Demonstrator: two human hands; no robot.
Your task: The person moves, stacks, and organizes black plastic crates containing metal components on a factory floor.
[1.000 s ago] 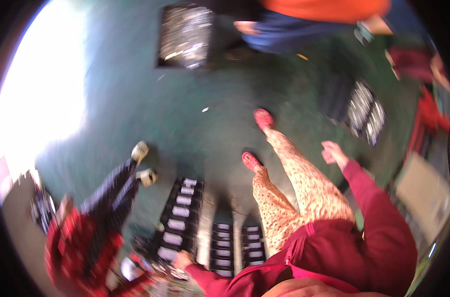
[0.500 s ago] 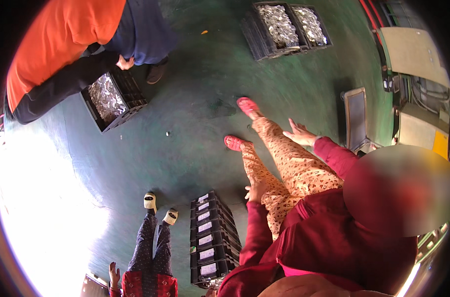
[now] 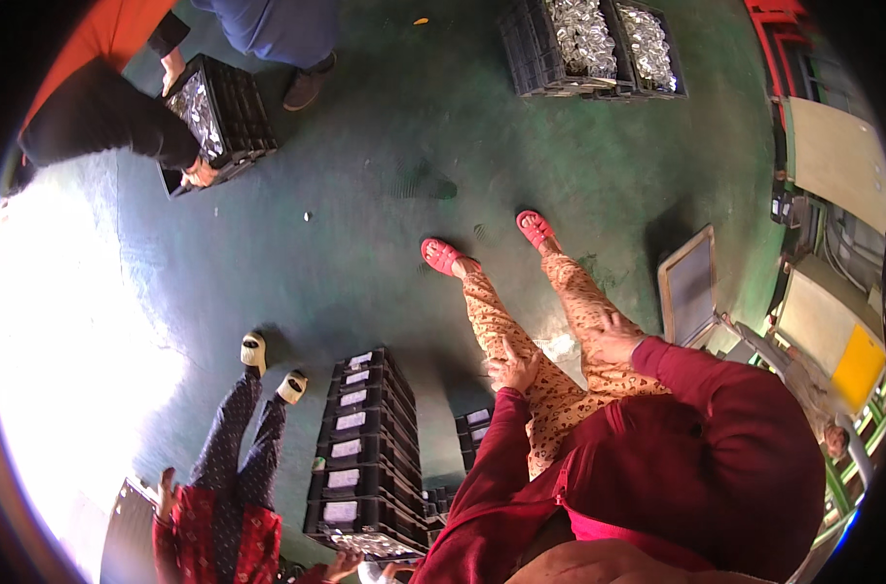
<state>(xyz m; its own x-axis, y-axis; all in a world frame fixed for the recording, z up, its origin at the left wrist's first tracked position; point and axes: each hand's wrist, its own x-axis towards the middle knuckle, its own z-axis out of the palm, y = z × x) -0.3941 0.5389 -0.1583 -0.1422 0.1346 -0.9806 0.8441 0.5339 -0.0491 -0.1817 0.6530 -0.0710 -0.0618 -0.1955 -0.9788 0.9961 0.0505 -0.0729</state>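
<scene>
My left hand (image 3: pixel 512 370) hangs in front of my left thigh, fingers loosely apart, with nothing in it. My right hand (image 3: pixel 614 341) is over my right thigh, slightly blurred, its fingers stretched out and holding nothing. Whether either hand touches the patterned trousers (image 3: pixel 492 311) I cannot tell. Nearest to my left arm is a tall stack of black crates (image 3: pixel 365 438) with white labels, shiny metal pieces showing at its near end. My red slippers (image 3: pixel 441 256) are on the green floor, feet apart.
At the upper left a person in orange grips a black crate (image 3: pixel 234 117) of metal pieces, beside a person in blue (image 3: pixel 277 24). Two filled crates (image 3: pixel 560 73) stand far ahead. A framed panel (image 3: pixel 688 284) and machinery (image 3: pixel 832 311) line the right; another person (image 3: pixel 219 467) is at the lower left.
My right hand has come back from its outstretched place to my thigh, and my feet have shifted. The person in orange now has both hands on the crate. The crate stack sits further left in view.
</scene>
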